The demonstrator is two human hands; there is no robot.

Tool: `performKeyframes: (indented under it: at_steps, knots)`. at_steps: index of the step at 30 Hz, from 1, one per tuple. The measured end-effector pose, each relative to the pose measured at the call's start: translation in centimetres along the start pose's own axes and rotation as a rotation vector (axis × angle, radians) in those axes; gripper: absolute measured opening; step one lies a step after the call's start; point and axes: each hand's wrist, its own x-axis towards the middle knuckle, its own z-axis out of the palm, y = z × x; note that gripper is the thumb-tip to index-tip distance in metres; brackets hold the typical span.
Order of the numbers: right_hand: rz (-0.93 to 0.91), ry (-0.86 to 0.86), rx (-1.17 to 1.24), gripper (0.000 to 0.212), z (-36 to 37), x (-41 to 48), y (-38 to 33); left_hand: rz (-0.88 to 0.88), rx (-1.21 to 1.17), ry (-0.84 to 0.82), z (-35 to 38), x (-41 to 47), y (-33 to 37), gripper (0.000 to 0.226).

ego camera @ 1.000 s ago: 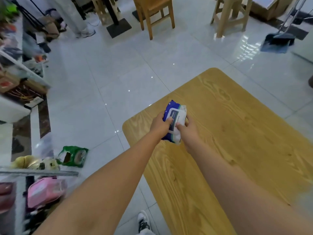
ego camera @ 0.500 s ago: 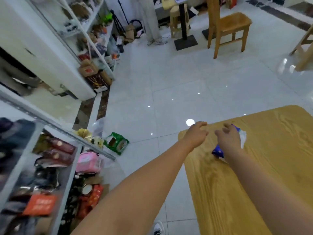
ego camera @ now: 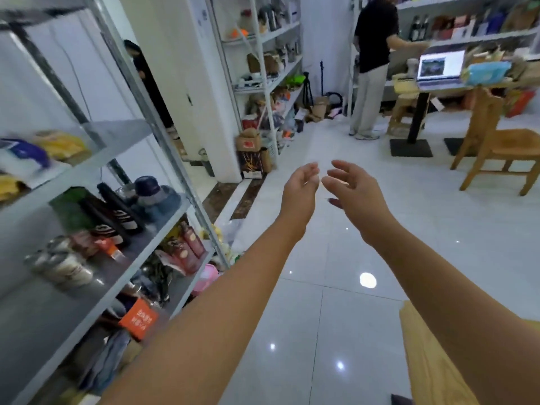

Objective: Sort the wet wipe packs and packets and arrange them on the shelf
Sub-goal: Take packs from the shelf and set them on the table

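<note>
Head view: nearest, at lower right, the corner of a light wooden table [ego camera: 432, 363]. At left stands a grey metal shelf rack [ego camera: 117, 132] crowded with bottles and cans. On its upper level a blurred blue-and-white pack [ego camera: 23, 159] lies beside yellow packets [ego camera: 62, 146]. The left hand [ego camera: 301, 190] and right hand [ego camera: 355, 191] hang close together over the white tiled floor [ego camera: 336, 302] — fingers loosely curled, both empty. Beyond them are a wooden chair [ego camera: 502, 144] and a person in a black top [ego camera: 375, 33].
</note>
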Motion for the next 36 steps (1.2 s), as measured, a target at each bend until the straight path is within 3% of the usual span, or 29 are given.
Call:
performKeyframes:
  at_steps: [4, 8, 14, 17, 20, 24, 28, 31, 34, 36]
  knots:
    - [-0.036, -0.136, 0.058, 0.047, 10.2, 0.8, -4.7, 0.077, 0.027, 0.132, -11.5, -0.2, 3.5, 0.032]
    - [-0.067, -0.287, 0.085, 0.024, 21.3, 0.8, -9.1, 0.153, 0.144, 0.347, -25.0, -1.5, 6.7, 0.017]
    - [-0.154, -0.668, -0.23, 0.012, 33.8, 0.4, -12.3, 0.086, 0.367, 0.523, -41.0, -7.4, 8.4, 0.012]
    - [-0.28, -0.802, -0.403, 0.032, 40.1, 0.6, -13.5, 0.022, 0.321, 0.676, -46.4, -10.1, 8.4, 0.013]
    - [-0.556, -0.785, -0.563, 0.063, 46.8, 0.8, -14.8, 0.002, 0.136, 0.93, -51.1, -10.8, 8.9, 0.012]
    - [-0.894, -0.796, -0.613, 0.076, 55.2, 0.5, -16.0, -0.028, -0.13, 1.139, -56.0, -9.6, 9.4, 0.019]
    - [-0.903, -0.89, -0.621, 0.087, 61.4, 2.1, -16.7, -0.2, -0.084, 1.215, -59.7, -7.0, 10.5, 0.019]
    - [-0.885, -0.982, -0.687, 0.094, 64.1, 3.9, -16.6, -0.359, -0.015, 1.217, -62.3, -4.3, 11.5, 0.05]
    - [-0.951, -0.984, -0.667, 0.083, 65.6, 4.7, -15.6, -0.497, 0.031, 1.185, -64.0, -2.1, 12.3, 0.072]
    - [-0.977, -0.97, -0.614, 0.079, 66.0, 4.6, -15.0, -0.526, 0.012, 1.175, -64.1, -1.2, 12.8, 0.06]
